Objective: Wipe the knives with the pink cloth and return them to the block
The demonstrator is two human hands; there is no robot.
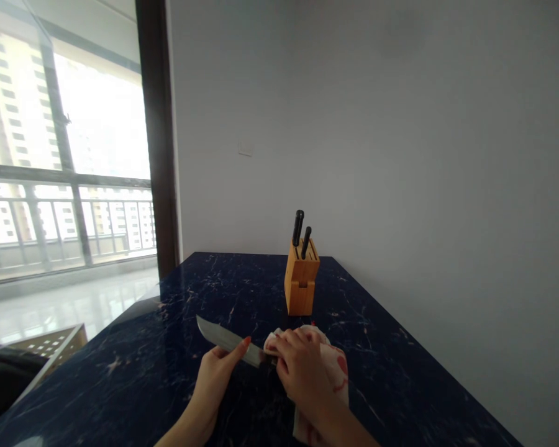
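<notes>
A kitchen knife (223, 337) is held low over the dark table, its blade pointing to the left. My left hand (217, 375) is closed on the blade, with the thumb lying along its upper face. At the handle end, my right hand (300, 363) presses a white and red cloth (338, 366) around the knife. Most of the handle is hidden by the fingers and the cloth, which hangs down to the right of my wrist. Just beyond my hands stands a wooden knife block (302, 288) with two black-handled knives (299, 228) in it.
The dark blue marbled table (233, 285) reaches back to a grey wall (400, 155). To the left are a glass door and railing, with a chair (51, 354) at the table's left edge bearing something dark.
</notes>
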